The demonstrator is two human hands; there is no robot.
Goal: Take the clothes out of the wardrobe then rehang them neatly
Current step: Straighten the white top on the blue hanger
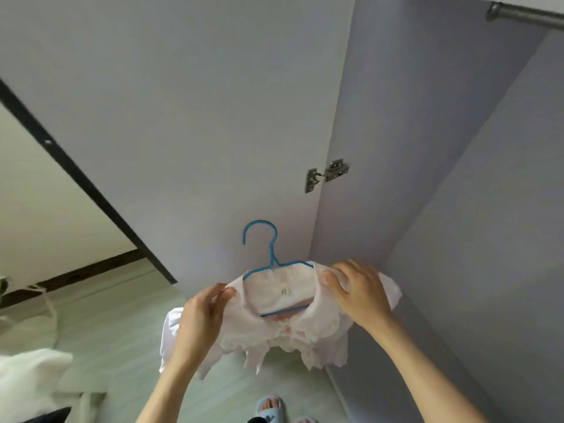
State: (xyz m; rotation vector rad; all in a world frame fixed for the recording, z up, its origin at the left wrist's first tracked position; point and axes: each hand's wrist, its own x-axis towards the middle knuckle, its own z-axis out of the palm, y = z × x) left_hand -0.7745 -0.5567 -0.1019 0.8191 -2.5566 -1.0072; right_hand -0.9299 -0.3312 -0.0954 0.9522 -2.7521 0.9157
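Both hands up: left hand [204,312] and right hand [357,288] pinch the blouse [293,328] shoulders on the hanger [268,257], below the hinge [326,175].

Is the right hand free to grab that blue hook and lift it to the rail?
Probably not yet. The right hand grips the blouse collar; the left hand pinches the other side. The hook itself stands unobstructed, and the rail is bare.

Head camera looks forward and down, close over both hands, facing the open wardrobe [427,148].
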